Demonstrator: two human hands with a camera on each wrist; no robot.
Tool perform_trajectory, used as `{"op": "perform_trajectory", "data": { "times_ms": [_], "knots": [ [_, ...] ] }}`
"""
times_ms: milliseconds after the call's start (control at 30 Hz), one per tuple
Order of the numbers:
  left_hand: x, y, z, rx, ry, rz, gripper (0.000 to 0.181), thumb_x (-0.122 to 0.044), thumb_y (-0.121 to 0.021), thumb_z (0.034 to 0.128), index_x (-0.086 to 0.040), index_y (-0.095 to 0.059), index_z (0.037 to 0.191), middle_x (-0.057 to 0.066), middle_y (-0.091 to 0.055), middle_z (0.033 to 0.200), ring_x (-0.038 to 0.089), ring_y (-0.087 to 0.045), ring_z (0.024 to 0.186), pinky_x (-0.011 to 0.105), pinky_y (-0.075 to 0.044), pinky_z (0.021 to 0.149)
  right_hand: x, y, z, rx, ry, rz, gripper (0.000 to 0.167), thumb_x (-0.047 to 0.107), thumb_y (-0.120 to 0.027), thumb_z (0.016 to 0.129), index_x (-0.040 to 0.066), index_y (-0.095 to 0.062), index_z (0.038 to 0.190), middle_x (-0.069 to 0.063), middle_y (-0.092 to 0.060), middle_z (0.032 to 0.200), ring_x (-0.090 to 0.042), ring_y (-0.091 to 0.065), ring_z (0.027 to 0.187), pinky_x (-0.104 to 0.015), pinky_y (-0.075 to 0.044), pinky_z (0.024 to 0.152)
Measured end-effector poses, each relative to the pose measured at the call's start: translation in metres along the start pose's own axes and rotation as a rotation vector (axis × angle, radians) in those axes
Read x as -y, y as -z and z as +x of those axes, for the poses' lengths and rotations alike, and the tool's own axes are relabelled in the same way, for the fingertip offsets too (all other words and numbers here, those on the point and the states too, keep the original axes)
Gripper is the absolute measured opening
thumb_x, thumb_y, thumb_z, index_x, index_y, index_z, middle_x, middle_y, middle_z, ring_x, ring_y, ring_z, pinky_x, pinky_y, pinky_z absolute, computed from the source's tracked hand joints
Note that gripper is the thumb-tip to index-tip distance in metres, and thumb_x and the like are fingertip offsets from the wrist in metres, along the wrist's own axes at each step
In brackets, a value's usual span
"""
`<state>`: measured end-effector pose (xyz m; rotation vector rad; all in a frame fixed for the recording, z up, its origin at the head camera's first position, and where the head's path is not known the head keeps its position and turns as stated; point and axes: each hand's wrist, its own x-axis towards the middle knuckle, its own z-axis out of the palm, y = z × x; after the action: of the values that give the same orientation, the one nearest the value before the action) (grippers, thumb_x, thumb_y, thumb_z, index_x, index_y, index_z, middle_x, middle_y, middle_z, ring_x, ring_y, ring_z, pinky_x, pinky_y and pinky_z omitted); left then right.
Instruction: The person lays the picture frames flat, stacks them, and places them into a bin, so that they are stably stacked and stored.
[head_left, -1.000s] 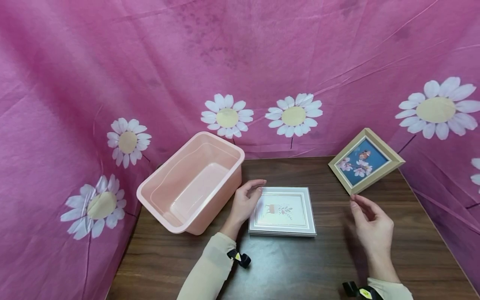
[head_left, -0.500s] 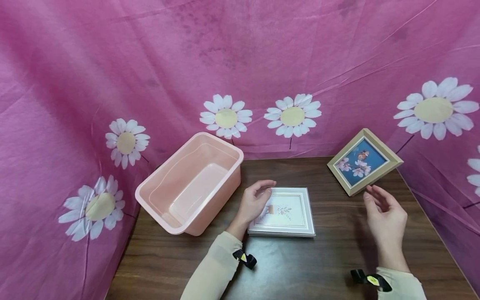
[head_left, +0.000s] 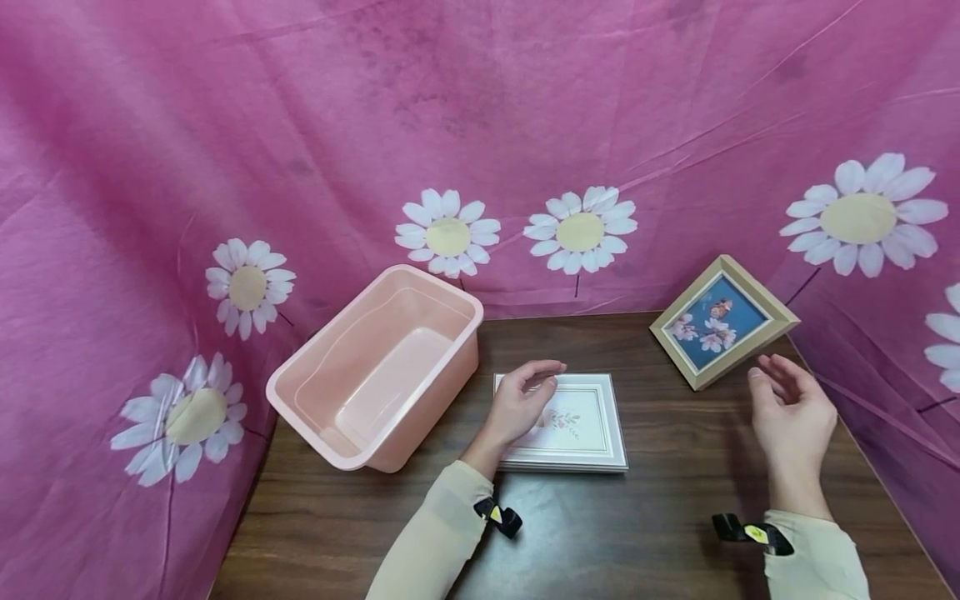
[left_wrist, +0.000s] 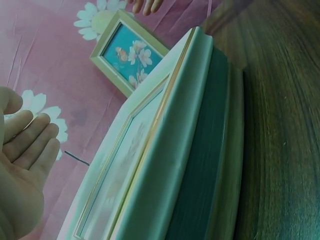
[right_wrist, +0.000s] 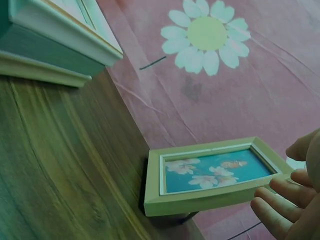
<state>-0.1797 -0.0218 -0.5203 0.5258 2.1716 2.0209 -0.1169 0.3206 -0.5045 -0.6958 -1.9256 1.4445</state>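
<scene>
A white picture frame (head_left: 581, 417) with a plant print lies face up on top of a stack of frames; the left wrist view shows layered edges (left_wrist: 200, 165) beneath it. My left hand (head_left: 520, 404) hovers above the frame's left part, fingers loosely bent and holding nothing, covering some of the print. At the back right, a light wood picture frame (head_left: 723, 323) with a blue butterfly-and-blossom picture leans back on its support. My right hand (head_left: 795, 412) is just in front of its lower right edge, fingers loosely bent with nothing in them.
A pink plastic bin (head_left: 382, 367) stands at the left of the dark wood table (head_left: 600, 533), and nothing is seen inside it. A pink cloth with daisies (head_left: 487, 125) hangs behind the table and along both sides.
My left hand has moved right, farther over the white picture frame. My right hand has moved right and slightly away, from the wooden frame's lower corner along its edge. The frames stay put.
</scene>
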Motion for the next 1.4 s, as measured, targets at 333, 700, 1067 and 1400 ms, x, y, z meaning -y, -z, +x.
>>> {"op": "perform_trajectory", "data": {
  "times_ms": [333,700,1067,1400],
  "knots": [
    [-0.001,-0.005,0.001,0.005,-0.051,0.005,0.029,-0.005,-0.062,0.1048,0.006,-0.071,0.13,0.023,-0.076,0.131,0.037,-0.071,0.128,0.026,-0.053,0.111,0.001,-0.002,0.021,-0.02,-0.113,-0.02,0.053,0.018,-0.075,0.098,0.008,-0.062,0.149,0.023,-0.073,0.116,0.019,-0.063,0.087,0.002,-0.049,0.081],
    [-0.002,-0.011,0.003,0.023,-0.061,-0.015,0.029,-0.005,-0.062,0.1051,0.006,-0.071,0.131,0.024,-0.075,0.132,0.039,-0.07,0.13,0.022,-0.052,0.112,-0.003,-0.014,0.04,0.002,-0.16,-0.123,0.058,0.026,-0.074,0.099,0.012,-0.06,0.153,-0.003,-0.07,0.148,0.022,-0.058,0.081,0.003,-0.045,0.073],
    [-0.002,-0.012,0.003,0.043,-0.054,0.007,0.029,-0.004,-0.062,0.1053,0.005,-0.071,0.131,0.023,-0.075,0.132,0.038,-0.07,0.13,0.025,-0.051,0.113,-0.016,-0.02,0.059,-0.007,-0.14,-0.28,0.054,0.036,-0.07,0.099,0.005,-0.068,0.144,0.045,-0.047,0.069,0.027,-0.047,0.064,-0.008,-0.043,0.091],
    [-0.001,-0.011,0.001,0.035,-0.065,0.046,0.028,-0.007,-0.062,0.1055,0.003,-0.073,0.13,0.021,-0.077,0.13,0.037,-0.072,0.127,0.028,-0.053,0.113,-0.02,-0.02,0.062,-0.02,-0.133,-0.261,0.048,0.032,-0.071,0.101,0.001,-0.07,0.137,0.045,-0.044,0.065,0.027,-0.048,0.063,0.0,-0.039,0.066]
  ]
}}
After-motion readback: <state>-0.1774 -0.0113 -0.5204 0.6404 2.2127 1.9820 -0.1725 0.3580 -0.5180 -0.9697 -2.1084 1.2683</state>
